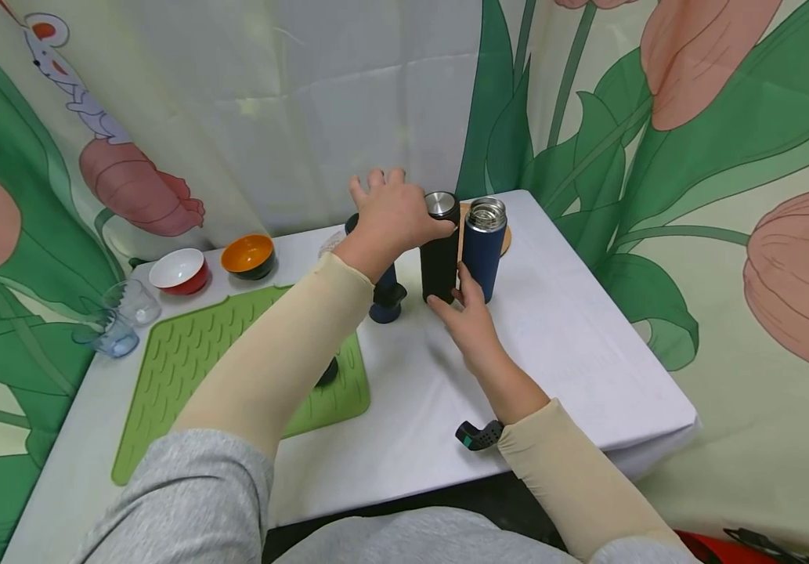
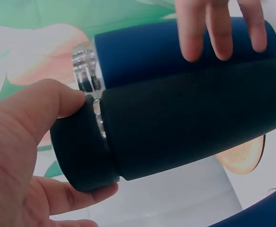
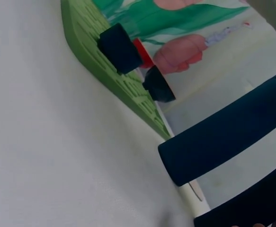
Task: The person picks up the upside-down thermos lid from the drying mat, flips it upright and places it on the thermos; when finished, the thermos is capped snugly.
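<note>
My left hand point(image 1: 393, 211) grips the black cap point(image 2: 83, 146) of a black thermos point(image 1: 439, 262), thumb on one side and fingers on the other. A thin silver band shows between cap and body in the left wrist view. My right hand point(image 1: 471, 321) is low beside the same thermos, its fingers straight and passing in front of a blue thermos point(image 1: 485, 254). That blue thermos stands upright without its lid, its steel neck point(image 2: 84, 68) bare. Left of the black one stands another blue thermos point(image 3: 227, 127), mostly hidden behind my left arm in the head view.
A green ridged mat point(image 1: 200, 337) lies on the white table point(image 1: 552, 376), with a dark cap point(image 3: 120, 47) on it. Along the back left are a red bowl point(image 1: 182, 274), an orange-lined bowl point(image 1: 247, 254) and clear cups point(image 1: 115, 333). A round wooden piece point(image 2: 244, 153) is behind the thermoses.
</note>
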Demonstrator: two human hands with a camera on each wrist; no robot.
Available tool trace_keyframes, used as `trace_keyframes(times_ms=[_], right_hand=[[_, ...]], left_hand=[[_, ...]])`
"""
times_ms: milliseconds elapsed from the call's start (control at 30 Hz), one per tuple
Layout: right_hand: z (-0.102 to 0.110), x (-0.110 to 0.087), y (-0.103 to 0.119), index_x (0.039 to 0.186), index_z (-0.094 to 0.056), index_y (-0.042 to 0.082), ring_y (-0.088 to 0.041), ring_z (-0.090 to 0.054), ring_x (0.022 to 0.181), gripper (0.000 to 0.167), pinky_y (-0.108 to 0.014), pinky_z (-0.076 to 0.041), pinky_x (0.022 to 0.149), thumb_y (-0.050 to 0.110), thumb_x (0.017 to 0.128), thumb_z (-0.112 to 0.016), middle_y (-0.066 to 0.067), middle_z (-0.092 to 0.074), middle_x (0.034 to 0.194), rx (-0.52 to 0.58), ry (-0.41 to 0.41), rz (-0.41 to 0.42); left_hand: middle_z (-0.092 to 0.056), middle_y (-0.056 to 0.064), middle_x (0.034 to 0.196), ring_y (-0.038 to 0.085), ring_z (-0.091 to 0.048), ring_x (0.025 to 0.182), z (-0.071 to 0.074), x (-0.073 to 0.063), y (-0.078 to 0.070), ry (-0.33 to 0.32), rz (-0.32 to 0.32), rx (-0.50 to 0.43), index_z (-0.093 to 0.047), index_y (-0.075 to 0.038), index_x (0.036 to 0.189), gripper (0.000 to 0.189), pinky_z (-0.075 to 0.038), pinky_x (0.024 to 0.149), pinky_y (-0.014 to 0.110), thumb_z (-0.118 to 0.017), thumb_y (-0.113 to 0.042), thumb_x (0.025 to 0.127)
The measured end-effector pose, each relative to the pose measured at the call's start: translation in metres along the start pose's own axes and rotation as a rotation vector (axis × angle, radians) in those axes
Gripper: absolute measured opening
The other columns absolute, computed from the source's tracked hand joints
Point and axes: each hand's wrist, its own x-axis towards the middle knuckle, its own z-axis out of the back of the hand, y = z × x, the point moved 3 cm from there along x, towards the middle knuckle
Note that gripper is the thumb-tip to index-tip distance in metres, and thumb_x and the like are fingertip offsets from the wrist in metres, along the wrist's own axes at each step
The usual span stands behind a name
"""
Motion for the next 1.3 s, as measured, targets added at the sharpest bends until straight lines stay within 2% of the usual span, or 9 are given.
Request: trace_keyframes(times_ms=[233, 400, 533, 633, 833, 933, 1067, 1167, 1300], right_hand=[[-0.009, 0.016, 0.001, 0.173, -0.006, 0.029, -0.037, -0.024, 0.161, 0.1, -0.056, -0.035, 0.126, 0.037, 0.099, -0.074, -0.005, -0.007, 0.179, -0.062, -0.025, 0.009], [-0.015, 0.021, 0.005, 0.173, -0.009, 0.027, -0.033, -0.027, 0.159, 0.099, -0.055, -0.03, 0.128, 0.036, 0.098, -0.073, -0.01, -0.016, 0.174, -0.139, -0.074, 0.03], [-0.02, 0.027, 0.007, 0.172, -0.008, 0.031, -0.03, -0.024, 0.161, 0.095, -0.056, -0.027, 0.129, 0.04, 0.099, -0.069, -0.009, -0.016, 0.174, -0.153, -0.087, -0.009], [-0.022, 0.038, 0.006, 0.172, -0.008, 0.037, -0.028, -0.021, 0.163, 0.094, -0.057, -0.025, 0.13, 0.045, 0.1, -0.068, -0.007, -0.015, 0.176, -0.145, -0.084, 0.005], [-0.02, 0.061, 0.005, 0.161, -0.039, 0.037, -0.023, -0.042, 0.153, 0.071, -0.055, -0.035, 0.125, 0.039, 0.099, -0.075, -0.001, -0.049, 0.161, -0.123, -0.116, 0.185], [-0.018, 0.064, 0.001, 0.155, -0.047, 0.036, -0.022, -0.046, 0.149, 0.066, -0.054, -0.04, 0.122, 0.039, 0.097, -0.078, 0.002, -0.055, 0.156, -0.114, -0.121, 0.183], [-0.017, 0.068, -0.002, 0.157, -0.044, 0.038, -0.022, -0.043, 0.152, 0.069, -0.055, -0.037, 0.124, 0.041, 0.097, -0.078, 0.002, -0.051, 0.16, -0.08, -0.089, 0.175], [-0.018, 0.069, -0.003, 0.158, -0.042, 0.039, -0.022, -0.04, 0.153, 0.07, -0.055, -0.036, 0.125, 0.039, 0.098, -0.078, 0.001, -0.049, 0.161, -0.029, -0.064, 0.176], [-0.019, 0.07, -0.003, 0.16, -0.04, 0.039, -0.022, -0.038, 0.154, 0.072, -0.055, -0.035, 0.125, 0.037, 0.099, -0.077, 0.002, -0.047, 0.163, -0.002, -0.054, 0.16]], left_hand=[[-0.031, 0.008, 0.171, 0.041, -0.018, 0.16, 0.004, -0.003, 0.01, 0.031, -0.019, 0.053, -0.07, -0.028, 0.135, 0.07, -0.009, 0.127, 0.073, -0.055, -0.078, 0.089], [-0.034, 0.009, 0.169, 0.042, -0.017, 0.16, 0.009, -0.007, 0.014, 0.033, -0.034, 0.083, -0.071, -0.027, 0.132, 0.068, -0.004, 0.127, 0.074, -0.055, -0.077, 0.09], [-0.037, 0.01, 0.166, 0.043, -0.015, 0.16, 0.011, -0.01, 0.015, 0.046, -0.044, 0.106, -0.073, -0.026, 0.127, 0.064, -0.002, 0.127, 0.074, -0.055, -0.075, 0.09], [-0.039, 0.01, 0.164, 0.043, -0.016, 0.16, 0.012, -0.008, 0.018, 0.064, -0.04, 0.107, -0.072, -0.026, 0.129, 0.065, -0.001, 0.127, 0.074, -0.055, -0.075, 0.09], [-0.042, 0.01, 0.16, 0.044, -0.017, 0.158, 0.012, -0.005, 0.02, 0.093, -0.057, 0.103, -0.072, -0.026, 0.129, 0.066, -0.002, 0.127, 0.074, -0.055, -0.077, 0.09], [-0.039, 0.009, 0.164, 0.044, -0.016, 0.159, 0.014, -0.003, 0.019, 0.122, -0.074, 0.118, -0.069, -0.027, 0.136, 0.072, -0.002, 0.127, 0.074, -0.054, -0.08, 0.089], [-0.046, -0.001, 0.166, 0.036, -0.033, 0.158, 0.024, 0.0, 0.016, 0.133, -0.12, 0.08, -0.049, -0.036, 0.159, 0.086, -0.003, 0.127, 0.073, -0.053, -0.086, 0.089], [-0.059, -0.009, 0.157, 0.028, -0.05, 0.149, 0.033, 0.001, 0.011, 0.123, -0.195, 0.055, -0.041, -0.041, 0.163, 0.084, -0.004, 0.127, 0.072, -0.054, -0.084, 0.091], [-0.073, -0.011, 0.13, 0.022, -0.062, 0.133, 0.04, 0.002, 0.007, 0.134, -0.255, 0.082, -0.065, -0.038, 0.142, 0.061, -0.004, 0.127, 0.073, -0.059, -0.076, 0.095]])
